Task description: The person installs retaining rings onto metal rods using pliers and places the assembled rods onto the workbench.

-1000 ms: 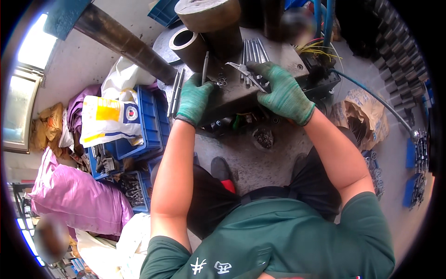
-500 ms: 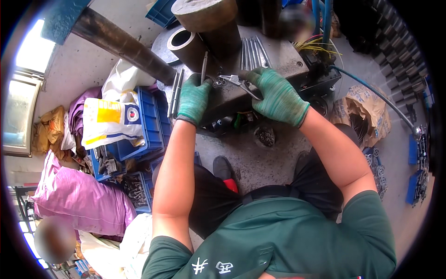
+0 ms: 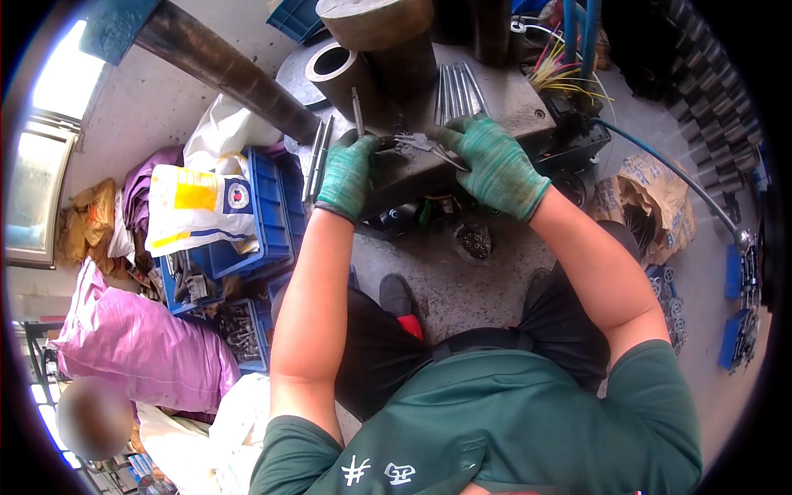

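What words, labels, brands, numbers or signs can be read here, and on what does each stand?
Dark green shirt: white characters, not copied out here.
White-and-yellow sack: round emblem, any lettering too small to read.
Brown paper bag: faint marks, too blurred to read.

At the counter point(image 3: 513, 101), the rod point(image 3: 356, 112) is hidden lower down by the left hand point(image 3: 346, 175); the pliers point(image 3: 424, 143) are partly covered by the right hand point(image 3: 497, 165). Beyond the counter, a blue crate point(image 3: 293, 21) is cut off by the view's upper edge.

Green shirt point(image 3: 511, 412) (white markings point(image 3: 400, 473)), short sleeves point(image 3: 299, 441), black trousers point(image 3: 384, 351), hands point(image 3: 499, 167) in streaky green gloves point(image 3: 345, 177)
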### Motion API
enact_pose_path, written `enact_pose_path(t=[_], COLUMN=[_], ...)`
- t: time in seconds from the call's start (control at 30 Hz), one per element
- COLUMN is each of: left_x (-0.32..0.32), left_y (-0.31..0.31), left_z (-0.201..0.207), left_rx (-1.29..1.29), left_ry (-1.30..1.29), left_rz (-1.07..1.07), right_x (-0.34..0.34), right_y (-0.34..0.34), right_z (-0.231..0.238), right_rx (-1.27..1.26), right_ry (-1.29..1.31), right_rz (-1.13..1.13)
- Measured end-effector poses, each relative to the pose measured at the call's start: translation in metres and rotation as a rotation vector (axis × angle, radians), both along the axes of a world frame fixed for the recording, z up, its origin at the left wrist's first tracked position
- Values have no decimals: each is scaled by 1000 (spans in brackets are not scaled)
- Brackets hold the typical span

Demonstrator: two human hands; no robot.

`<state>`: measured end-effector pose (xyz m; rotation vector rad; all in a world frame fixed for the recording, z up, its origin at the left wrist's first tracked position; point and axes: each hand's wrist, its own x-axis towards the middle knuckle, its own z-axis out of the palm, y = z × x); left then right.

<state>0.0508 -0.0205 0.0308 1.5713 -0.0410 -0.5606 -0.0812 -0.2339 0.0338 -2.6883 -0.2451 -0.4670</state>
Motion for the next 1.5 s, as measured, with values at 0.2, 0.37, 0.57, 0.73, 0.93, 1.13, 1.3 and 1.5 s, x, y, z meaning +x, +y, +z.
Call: enact_pose_path(t=[0.2,0.37,0.57,0.73,0.93,1.13,1.3,1.5], left_x=[-20,-24,-10,-20,-20,-19,-25,-25], left_y=[-8,-10,-2,-5,-4,-4,-2,14], left_z=[19,19,0,12,12,10,14,9], left_rx=[-171,-213,-240,-212,-225,-217,-179,-3], left_ry=[176,222,220,247,266,245,-67,-252], left_rz=[75,108,89,89,84,77,-63,-75], right_x=[3,2,2,2,2,3,1,-1], right_y=[1,2,3,1,4,3,-6,-21], right_z=[-7,-8,-6,-7,-4,-2,3,18], right_rx=[-18,-17,-82,-52,31,-78,164,602], right_ry=[-49,-76,-110,-148,-111,-152,0,114], right_rz=[9,25,15,33,65,43,21,-59])
